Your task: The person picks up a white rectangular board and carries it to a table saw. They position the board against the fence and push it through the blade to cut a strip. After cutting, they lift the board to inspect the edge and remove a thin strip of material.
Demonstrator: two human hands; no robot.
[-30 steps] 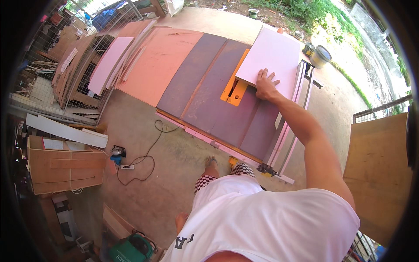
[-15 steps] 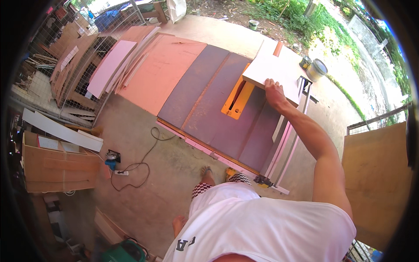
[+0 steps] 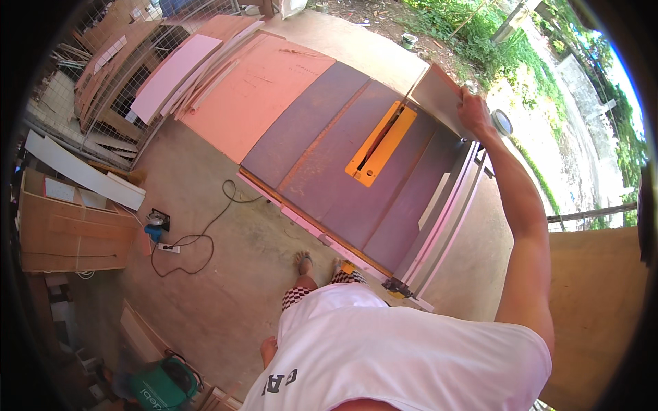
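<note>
My right hand (image 3: 474,109) grips the edge of a thin grey board (image 3: 439,96), tilted up on edge at the far right corner of the table saw (image 3: 329,151). The saw's top is dark purple-brown, with an orange insert plate (image 3: 381,142) around the blade slot. A pale fence rail (image 3: 449,205) runs along the table's right side, below my forearm. My left hand is out of sight. I stand at the table's near edge in a white shirt, feet (image 3: 305,264) on the concrete.
Pink and brown sheets (image 3: 257,92) lie beside the saw on the left, with more boards stacked against a wire fence (image 3: 103,82). A cable and power strip (image 3: 168,246) lie on the floor. A cardboard box (image 3: 65,226) stands left; a plywood sheet (image 3: 596,308) right; a green machine (image 3: 154,387) near bottom.
The board lay flat on the saw top under my right hand. It has been slid away to the far right and tipped up on edge, my hand going with it.
</note>
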